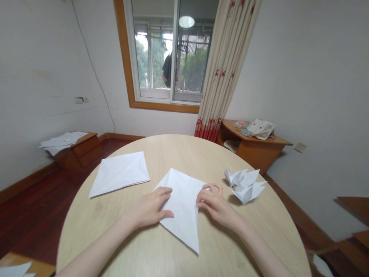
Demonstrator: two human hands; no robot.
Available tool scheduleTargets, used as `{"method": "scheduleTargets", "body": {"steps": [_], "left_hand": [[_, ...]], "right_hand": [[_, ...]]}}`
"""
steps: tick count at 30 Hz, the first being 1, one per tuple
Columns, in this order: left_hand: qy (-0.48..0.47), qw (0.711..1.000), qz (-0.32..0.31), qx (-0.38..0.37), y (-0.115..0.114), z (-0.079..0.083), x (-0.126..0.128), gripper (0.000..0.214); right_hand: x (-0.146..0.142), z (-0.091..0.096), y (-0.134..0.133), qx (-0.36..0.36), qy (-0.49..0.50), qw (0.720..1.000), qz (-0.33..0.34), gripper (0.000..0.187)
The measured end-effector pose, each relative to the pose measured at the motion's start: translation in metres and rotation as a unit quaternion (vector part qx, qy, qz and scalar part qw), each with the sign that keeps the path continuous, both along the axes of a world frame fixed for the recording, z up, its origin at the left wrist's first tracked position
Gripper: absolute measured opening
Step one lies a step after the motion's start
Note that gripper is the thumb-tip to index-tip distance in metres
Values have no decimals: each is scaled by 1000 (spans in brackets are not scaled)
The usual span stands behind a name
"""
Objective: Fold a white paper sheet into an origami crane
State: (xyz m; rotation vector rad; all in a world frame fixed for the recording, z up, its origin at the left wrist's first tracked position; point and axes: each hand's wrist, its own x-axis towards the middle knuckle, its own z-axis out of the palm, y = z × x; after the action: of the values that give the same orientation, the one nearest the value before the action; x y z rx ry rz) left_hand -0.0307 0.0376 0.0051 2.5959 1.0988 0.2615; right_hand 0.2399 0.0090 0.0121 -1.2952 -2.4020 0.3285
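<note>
A white sheet of paper folded into a long triangle lies on the round wooden table, its point aimed toward me. My left hand rests flat on the paper's left edge with fingers stretched out. My right hand has its fingers curled, pinching the paper's right corner.
A stack of flat white sheets lies to the left on the table. Several folded paper figures sit at the right. A low wooden cabinet with papers stands at the left wall, a corner desk by the curtain.
</note>
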Motion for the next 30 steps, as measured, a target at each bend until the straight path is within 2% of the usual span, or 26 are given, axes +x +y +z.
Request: {"method": "scheduleTargets", "body": {"steps": [4, 8, 11, 17, 25, 30], "left_hand": [[10, 999, 10, -50, 1, 4, -2, 68], [23, 997, -33, -60, 1, 9, -6, 93], [32, 996, -56, -61, -1, 11, -8, 96], [26, 998, -31, -45, -6, 16, -5, 74], [-12, 999, -20, -37, -6, 17, -4, 31], [-8, 999, -3, -37, -6, 16, -4, 27]], "right_hand": [[1, 0, 2, 9, 4, 1000, -21, 16], [4, -4, 5, 29, 10, 998, -54, 17], [6, -9, 8, 44, 11, 996, -82, 18], [7, -12, 10, 45, -2, 995, -91, 18], [8, -1, 5, 38, -12, 997, -64, 20], [7, 7, -2, 15, -20, 999, -33, 24]]}}
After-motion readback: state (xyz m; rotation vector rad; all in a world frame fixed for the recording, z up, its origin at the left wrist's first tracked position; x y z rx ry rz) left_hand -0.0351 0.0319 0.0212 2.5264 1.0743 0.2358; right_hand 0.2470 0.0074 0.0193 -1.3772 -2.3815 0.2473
